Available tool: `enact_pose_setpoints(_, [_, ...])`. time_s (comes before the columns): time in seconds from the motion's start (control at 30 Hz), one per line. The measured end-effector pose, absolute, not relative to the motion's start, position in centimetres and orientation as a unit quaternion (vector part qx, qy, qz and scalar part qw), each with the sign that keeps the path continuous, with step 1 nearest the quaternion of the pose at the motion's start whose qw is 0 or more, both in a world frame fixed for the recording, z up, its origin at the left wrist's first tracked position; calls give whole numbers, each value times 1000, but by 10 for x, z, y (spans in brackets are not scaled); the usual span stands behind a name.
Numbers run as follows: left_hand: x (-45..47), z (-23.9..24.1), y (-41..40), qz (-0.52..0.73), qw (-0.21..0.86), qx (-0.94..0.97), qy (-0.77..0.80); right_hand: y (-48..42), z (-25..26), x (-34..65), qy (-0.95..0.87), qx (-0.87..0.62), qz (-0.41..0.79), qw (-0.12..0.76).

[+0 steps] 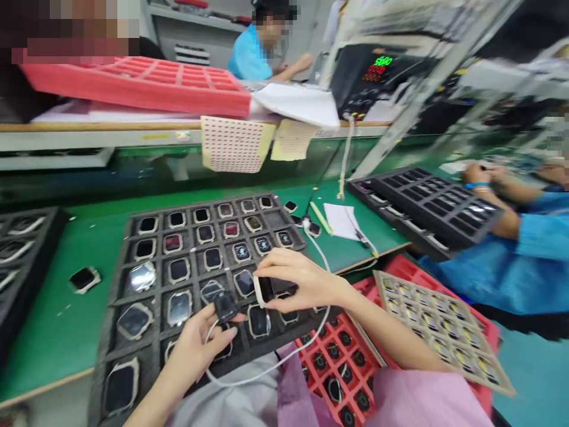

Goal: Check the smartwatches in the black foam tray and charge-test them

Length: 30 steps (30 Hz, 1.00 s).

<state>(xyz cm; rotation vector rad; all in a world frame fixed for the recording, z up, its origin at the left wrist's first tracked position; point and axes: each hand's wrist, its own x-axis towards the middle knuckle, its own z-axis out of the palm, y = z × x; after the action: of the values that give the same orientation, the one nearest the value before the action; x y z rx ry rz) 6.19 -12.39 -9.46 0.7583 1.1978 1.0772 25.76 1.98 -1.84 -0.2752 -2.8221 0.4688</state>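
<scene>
My left hand (202,341) is closed on a small black square block (226,305), which looks like a charger. A white cable (262,377) runs from that hand, loops over my lap and goes up to the bench. My right hand (304,279) grips a watch case (258,292) by its edges, tilted on its side, with the pale frame facing left. Both hands are above a dark foam tray (153,323) whose compartments hold many square watch cases. Some of their screens are lit, such as the watch (241,252) near the middle.
A loose watch (84,279) lies left of the tray on the green bench (89,231). Red trays (326,347) and a beige tray (433,326) stand at lower right. Stacked black trays (427,201) are beside a co-worker's arm (511,207). Another person (253,53) sits behind the shelf.
</scene>
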Motion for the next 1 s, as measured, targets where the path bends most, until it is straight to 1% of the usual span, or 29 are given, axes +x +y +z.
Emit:
enact_pose_setpoints(0.1, [56,-91,-119,457,637,359,506,7,-26,232,-966,-51,188,167])
enact_pose_setpoints(0.27, [52,-93,-118,481,637,368,476,1,-39,198,-968,-27,203,142])
enact_pose_setpoints(0.43, [56,-97,-116,515,636,348,458,-2,-39,199,-968,-42,215,118])
enact_pose_setpoints(0.63, [56,-95,-115,536,630,347,442,-4,-36,199,-972,-18,213,98])
enact_pose_setpoints(0.83, [55,-91,-116,539,637,327,443,2,-29,197,-980,-2,185,70])
enact_pose_setpoints(1.0, [54,-94,-117,546,643,320,431,2,-37,197,-963,-12,252,96])
